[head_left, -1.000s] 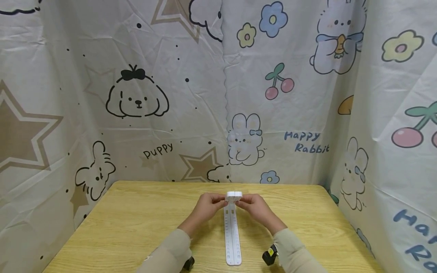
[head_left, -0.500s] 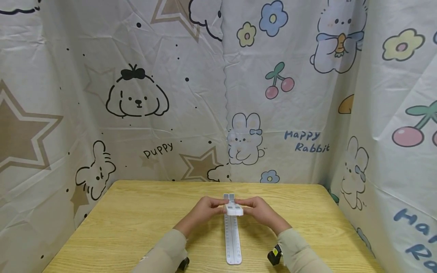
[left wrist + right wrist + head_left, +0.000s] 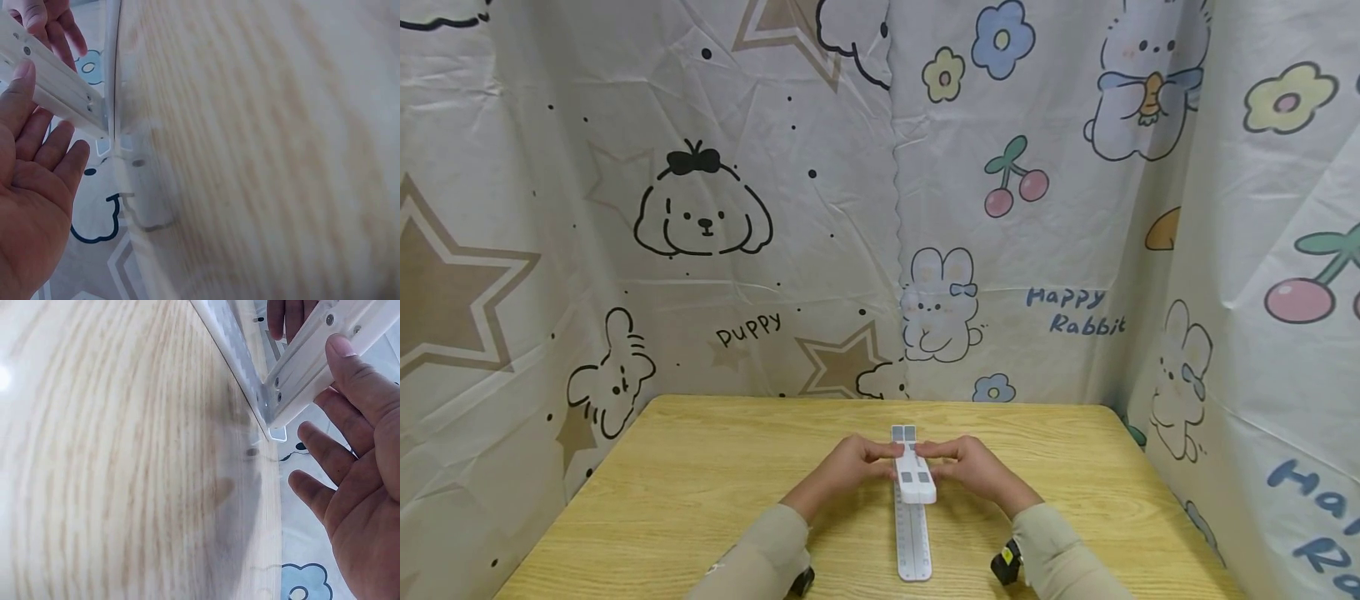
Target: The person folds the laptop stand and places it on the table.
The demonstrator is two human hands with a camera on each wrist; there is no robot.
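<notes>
A white folding laptop stand lies lengthwise in the head view, its long notched base (image 3: 913, 546) on the table. Its hinged upper arm (image 3: 916, 492) slants up from the base toward the person, with two grey pads showing near its end. My left hand (image 3: 853, 467) pinches the arm from the left side, and my right hand (image 3: 972, 473) pinches it from the right. Both wrist views show a thumb on the side of the raised arm (image 3: 306, 365), with the lower fingers loosely extended. At the far end, two grey pads (image 3: 903, 432) show on the stand.
A wood-grain table (image 3: 722, 458) spreads to both sides of the stand. Curtains (image 3: 820, 233) printed with cartoon animals and flowers hang behind and at the sides. A small black camera (image 3: 1006, 562) sits at the right wrist, another (image 3: 803, 581) at the left.
The upper arm has swung from nearly upright down toward the person, lowering over the base. Both hands have kept hold and shifted slightly with it; the far grey pads have come into view.
</notes>
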